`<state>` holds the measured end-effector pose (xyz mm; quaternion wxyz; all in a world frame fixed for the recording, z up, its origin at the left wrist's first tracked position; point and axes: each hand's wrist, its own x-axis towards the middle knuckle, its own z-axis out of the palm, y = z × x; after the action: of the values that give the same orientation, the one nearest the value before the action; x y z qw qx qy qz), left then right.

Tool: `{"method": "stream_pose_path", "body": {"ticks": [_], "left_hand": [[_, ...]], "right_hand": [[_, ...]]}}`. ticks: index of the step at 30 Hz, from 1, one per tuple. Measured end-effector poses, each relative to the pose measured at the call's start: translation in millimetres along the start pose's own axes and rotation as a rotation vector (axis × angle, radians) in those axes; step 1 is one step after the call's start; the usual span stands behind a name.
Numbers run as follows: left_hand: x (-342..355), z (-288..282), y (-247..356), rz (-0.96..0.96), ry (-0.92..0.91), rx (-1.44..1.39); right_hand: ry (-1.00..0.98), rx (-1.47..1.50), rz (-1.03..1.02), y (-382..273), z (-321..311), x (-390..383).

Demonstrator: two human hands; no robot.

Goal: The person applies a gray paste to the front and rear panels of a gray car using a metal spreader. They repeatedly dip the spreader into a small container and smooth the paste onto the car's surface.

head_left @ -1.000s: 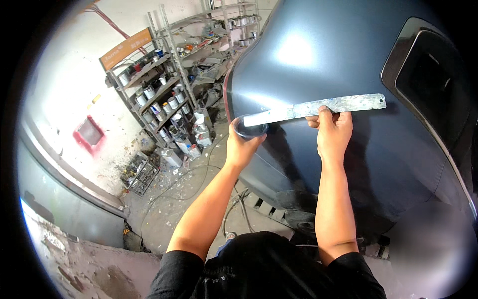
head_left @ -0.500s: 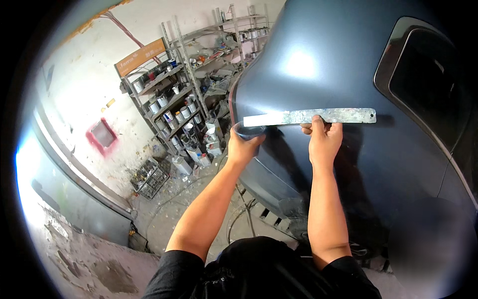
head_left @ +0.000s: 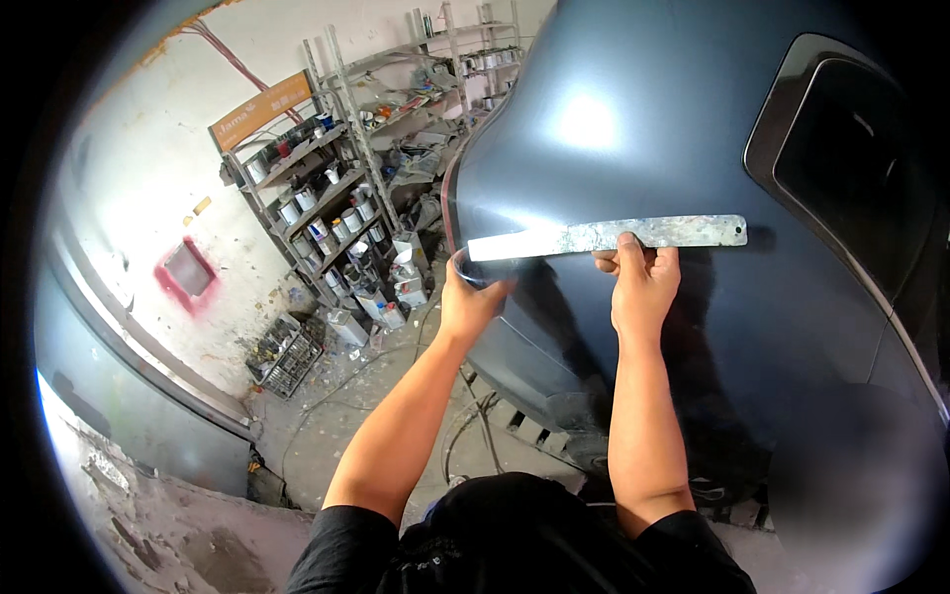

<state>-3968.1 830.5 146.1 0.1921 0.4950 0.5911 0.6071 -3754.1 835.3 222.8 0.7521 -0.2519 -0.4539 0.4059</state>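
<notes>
My left hand (head_left: 467,309) is wrapped round a clear, cup-like container (head_left: 490,267), its rim partly hidden by the fingers. A long flat metal mixing ruler (head_left: 599,237), smeared and with a small hole at its right end, is pinched between the thumb and fingers of my right hand (head_left: 643,287). It lies almost level, and its bright left end overlaps the container's rim. Whether it touches the rim, I cannot tell. Just beyond both hands curves the dark blue-grey car body (head_left: 673,148). What the container holds is not visible.
Metal shelves (head_left: 332,213) with several cans stand against the wall at the left. A crate (head_left: 285,358) of odds and ends sits on the floor below. Hoses (head_left: 485,426) run across the floor near the car. A car window (head_left: 841,148) is at the right.
My left hand has shifted slightly left and down with the container. The ruler's left end has moved left with it, while my right hand stays nearly in place. The shelves appear farther left in view.
</notes>
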Motion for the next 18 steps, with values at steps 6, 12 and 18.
{"method": "stream_pose_path", "body": {"ticks": [6, 12, 18], "left_hand": [[-11, -19, 2, 0.116, -0.121, -0.013], [-3, -35, -30, 0.237, -0.175, 0.05], [32, -62, -45, 0.294, -0.27, 0.049]], "right_hand": [[-0.245, -0.13, -0.174, 2, 8, -7], [-0.367, -0.547, -0.231, 16, 55, -14], [-0.096, -0.64, -0.032, 39, 117, -20]]}}
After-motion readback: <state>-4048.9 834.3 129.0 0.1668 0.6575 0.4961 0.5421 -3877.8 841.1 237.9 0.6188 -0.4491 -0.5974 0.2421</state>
